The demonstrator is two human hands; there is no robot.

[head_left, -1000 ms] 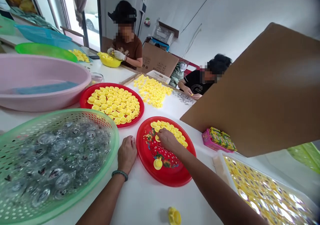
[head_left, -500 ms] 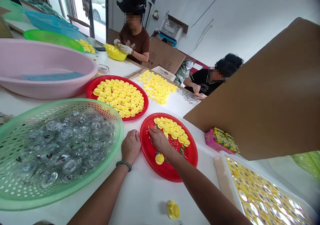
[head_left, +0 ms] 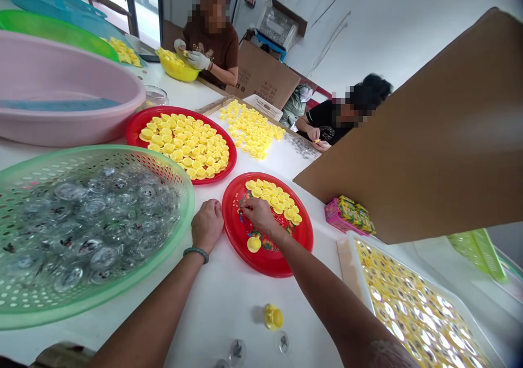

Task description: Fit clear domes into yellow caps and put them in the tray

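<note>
My right hand [head_left: 259, 215] reaches over a round red tray [head_left: 286, 261], its fingertips pinched together near tiny yellow beads. Whatever the pinch holds is too small to make out. Several yellow hat-shaped pieces [head_left: 280, 200] are grouped along the tray's far side, and a single hat-shaped piece [head_left: 254, 244] sits nearer me. Just left of the tray, my left hand [head_left: 207, 223] rests on the white table with fingers curled in, hiding anything inside. Closer to me are a yellow cup-like piece [head_left: 273, 317] and clear round pieces [head_left: 237, 351].
A green perforated basket [head_left: 188, 196] of clear round pieces stands left, before a pink tub [head_left: 81, 131]. Another red tray [head_left: 131, 128] holds yellow pieces. Right are a cardboard sheet [head_left: 408, 139], a pink basket [head_left: 333, 215] and a white bin [head_left: 347, 259]. Two people [head_left: 220, 57] work opposite.
My right hand has moved from the yellow pieces toward the beads at the tray's left side. My left hand stays beside the tray. The view has shifted, bringing clear round pieces into sight near me.
</note>
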